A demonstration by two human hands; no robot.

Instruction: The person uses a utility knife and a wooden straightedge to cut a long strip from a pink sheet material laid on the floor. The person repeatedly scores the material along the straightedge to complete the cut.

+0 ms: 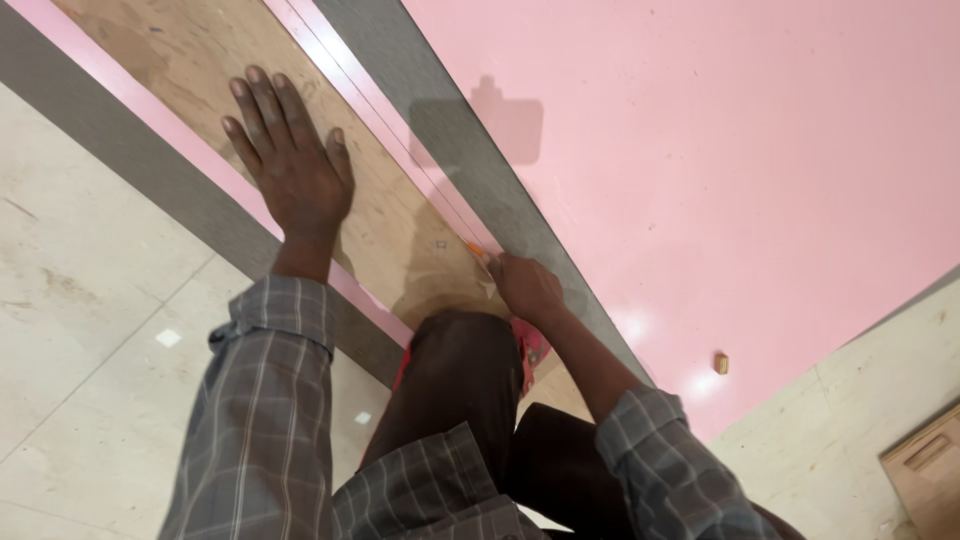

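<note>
Two hands are at work on the plywood strip [400, 225] that lies over the pink laminate sheet [720, 170] on the floor. Your left hand [292, 165] lies flat on the strip, fingers spread wide and pressing down, holding nothing. Your right hand [525, 287] is closed around a small orange-tipped tool [477, 250], probably a pencil or a cutter; too little of it shows to say which. Its tip meets the strip's right edge, where thin dark lines run beside a grey band [500, 190].

Your knee [455, 370] rests on the near end of the strip, so the strip is pinned at two places. You appear to be at the start of a stroke along that edge, using the strip as a straightedge, with the tool at the near end of the line.

For the next move, keep the left palm firm so the strip does not swing, and keep the tip tight against the edge as it travels. Watch the far end: the spread hand sits well up the strip, near the line of the stroke.

A small wooden block [721, 363] lies apart on the pink sheet, and tiled floor [90, 300] shows at both sides.
</note>
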